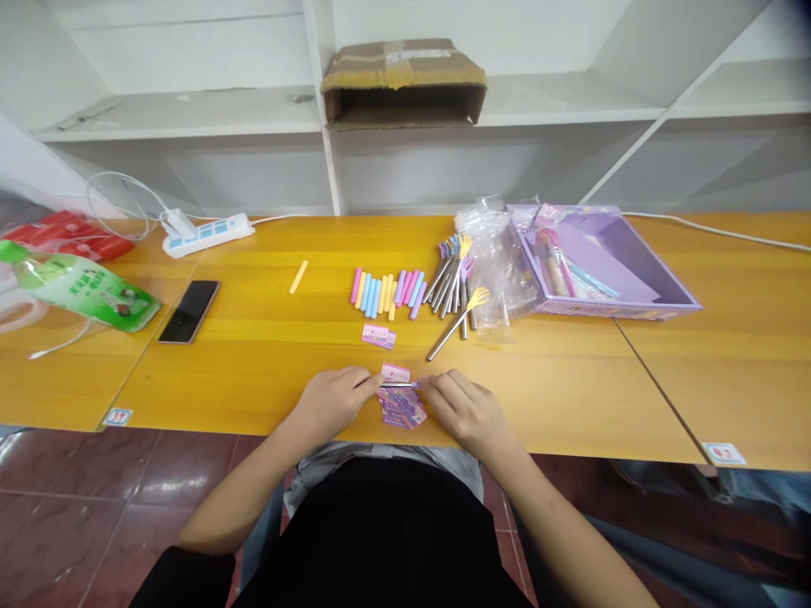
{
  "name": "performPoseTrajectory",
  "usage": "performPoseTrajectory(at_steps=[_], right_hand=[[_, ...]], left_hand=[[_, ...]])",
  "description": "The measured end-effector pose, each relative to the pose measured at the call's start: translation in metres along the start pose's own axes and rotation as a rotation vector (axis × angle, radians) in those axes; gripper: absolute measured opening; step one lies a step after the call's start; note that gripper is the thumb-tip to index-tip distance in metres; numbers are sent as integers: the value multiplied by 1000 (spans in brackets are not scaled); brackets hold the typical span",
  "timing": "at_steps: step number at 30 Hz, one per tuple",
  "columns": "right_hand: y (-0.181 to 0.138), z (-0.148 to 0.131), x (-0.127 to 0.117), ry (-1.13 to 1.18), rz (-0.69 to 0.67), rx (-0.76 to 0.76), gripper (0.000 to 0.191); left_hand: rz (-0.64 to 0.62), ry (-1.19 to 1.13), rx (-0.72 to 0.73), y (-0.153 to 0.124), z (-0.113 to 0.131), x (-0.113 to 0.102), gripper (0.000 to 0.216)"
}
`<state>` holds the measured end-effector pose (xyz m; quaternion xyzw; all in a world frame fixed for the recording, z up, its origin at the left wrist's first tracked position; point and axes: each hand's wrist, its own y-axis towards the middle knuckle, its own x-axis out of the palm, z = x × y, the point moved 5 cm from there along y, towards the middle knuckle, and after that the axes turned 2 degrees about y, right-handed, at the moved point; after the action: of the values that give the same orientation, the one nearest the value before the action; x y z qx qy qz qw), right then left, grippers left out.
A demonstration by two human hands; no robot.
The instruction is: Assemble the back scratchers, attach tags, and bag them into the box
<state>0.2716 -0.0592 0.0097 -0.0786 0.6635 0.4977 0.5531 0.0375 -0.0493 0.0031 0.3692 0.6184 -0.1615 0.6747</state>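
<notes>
Between both hands, above the table's near edge, lies a slim metal back scratcher (398, 385) with a purple end. My left hand (335, 401) pinches its left end, and my right hand (467, 409) is closed around its purple end, which the fingers partly hide. Under it are several pink and purple printed cards (402, 410). Farther back sit a smaller group of cards (378, 336) and a row of pastel tubes (386, 294). Right of the row, more back scratchers (449, 274) with coloured claw heads are piled, and a yellow-headed back scratcher (457, 324) lies in front.
A purple box (688, 300) holding packed items stands right, beside clear plastic bags (498, 279). One yellow tube (298, 277) lies apart. Leftward are a phone (190, 312), a power strip (209, 235) and a green bottle (89, 287). A cardboard box (405, 63) sits on the shelf.
</notes>
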Motion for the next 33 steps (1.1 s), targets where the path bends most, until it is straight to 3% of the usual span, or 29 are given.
performPoseTrajectory(at_steps=[12,22,33], right_hand=[[-12,12,24,95,40,84,17],[-11,17,30,110,10,132,22],[0,13,10,78,65,127,18]], left_hand=[[-5,-134,-21,-3,-1,32,36],[-57,-135,-76,2,0,32,36],[81,-113,-4,-6,-7,14,39]])
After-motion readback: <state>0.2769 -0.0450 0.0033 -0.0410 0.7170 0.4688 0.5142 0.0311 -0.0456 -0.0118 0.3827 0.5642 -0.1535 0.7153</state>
